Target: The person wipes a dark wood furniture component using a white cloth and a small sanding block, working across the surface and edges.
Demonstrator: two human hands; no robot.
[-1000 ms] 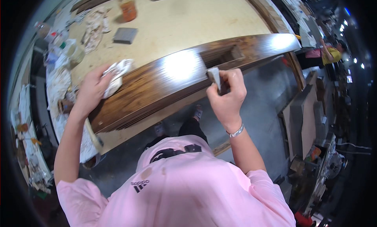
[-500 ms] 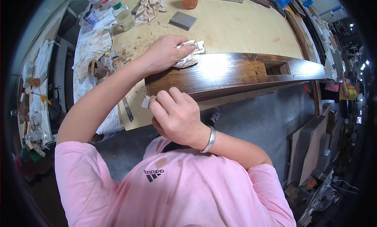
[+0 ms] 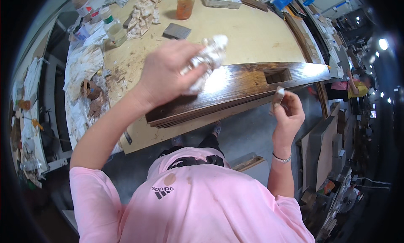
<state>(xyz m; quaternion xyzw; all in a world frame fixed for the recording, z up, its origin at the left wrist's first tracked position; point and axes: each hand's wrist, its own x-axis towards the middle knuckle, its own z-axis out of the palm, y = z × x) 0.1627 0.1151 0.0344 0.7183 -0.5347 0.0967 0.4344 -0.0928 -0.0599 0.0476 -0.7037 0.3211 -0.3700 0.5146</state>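
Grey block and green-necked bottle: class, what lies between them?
A crumpled, stained rag lies between the grey block and the bottle, as the head view shows.

From close above, a head-worn fisheye faces down the chest [image 3: 210, 201] and workbench [image 3: 252, 37].

Crumpled cloth [image 3: 213, 51], small pad [image 3: 278, 95], glossy brown board [image 3: 240, 80] lying flat

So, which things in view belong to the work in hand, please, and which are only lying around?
Work in hand:
- whitish cloth, in the left hand
- small thin piece, in the right hand
- dark slotted board, nearest both hands

Apparently lying around:
- grey block
- bottle of orange liquid
- crumpled stained rag
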